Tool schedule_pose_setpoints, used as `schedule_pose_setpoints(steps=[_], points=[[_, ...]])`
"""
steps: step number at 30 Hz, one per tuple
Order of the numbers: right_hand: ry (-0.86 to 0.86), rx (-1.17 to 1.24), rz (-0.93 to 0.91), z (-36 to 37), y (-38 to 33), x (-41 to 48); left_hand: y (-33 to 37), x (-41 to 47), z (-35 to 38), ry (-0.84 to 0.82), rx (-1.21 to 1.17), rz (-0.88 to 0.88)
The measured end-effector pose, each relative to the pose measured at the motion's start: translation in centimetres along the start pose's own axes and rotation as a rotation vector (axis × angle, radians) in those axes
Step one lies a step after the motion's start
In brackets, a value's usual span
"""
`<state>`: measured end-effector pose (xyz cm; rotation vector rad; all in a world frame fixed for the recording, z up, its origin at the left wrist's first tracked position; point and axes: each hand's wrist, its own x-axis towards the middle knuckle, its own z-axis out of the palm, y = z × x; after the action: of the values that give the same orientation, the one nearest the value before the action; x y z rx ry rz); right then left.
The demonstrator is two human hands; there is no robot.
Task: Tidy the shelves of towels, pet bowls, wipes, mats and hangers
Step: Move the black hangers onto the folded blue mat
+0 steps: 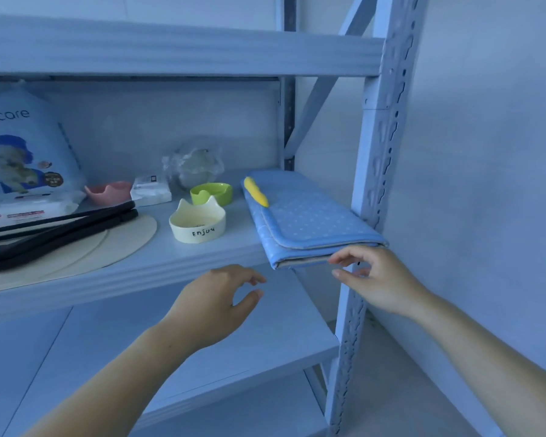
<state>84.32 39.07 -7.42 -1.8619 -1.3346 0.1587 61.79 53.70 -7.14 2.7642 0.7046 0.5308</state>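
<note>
Head view, I log: folded blue mat [309, 222] at right end of middle shelf [234, 238], front edge overhanging, yellow piece [256, 191] on top. Right hand [379, 279] at mat's front corner — grip apart, contact unclear. Left hand [215, 307] below shelf lip, grip apart, holding nothing. Left of mat: cream bowl [197, 220], green bowl [212, 193], pink bowl [109, 191], wipes pack [29, 209], black hangers [54, 228] over round mat [114, 244].

Metal shelving rack [388, 127] against plain wall [486, 152]
</note>
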Motion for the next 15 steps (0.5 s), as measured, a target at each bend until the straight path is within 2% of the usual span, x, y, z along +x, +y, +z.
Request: schedule_pose_setpoints(steps=[6, 10, 13, 15], points=[[0.018, -0.267, -0.146, -2.0, 4.3, 2.4, 1.5, 4.9, 3.0, 0.109, -0.049, 0.001], [-0.03, -0.517, -0.152, -0.4, 6.1, 4.4, 1.3, 7.9, 4.9, 0.062, 0.034, -0.028], [-0.005, -0.547, -0.133, 0.2, 7.6, 5.8, 0.8, 9.2, 6.0, 0.036, 0.078, -0.056], [0.022, -0.538, -0.161, 0.3, 8.8, 6.5, 0.4, 9.7, 6.7, 0.08, 0.07, -0.053]])
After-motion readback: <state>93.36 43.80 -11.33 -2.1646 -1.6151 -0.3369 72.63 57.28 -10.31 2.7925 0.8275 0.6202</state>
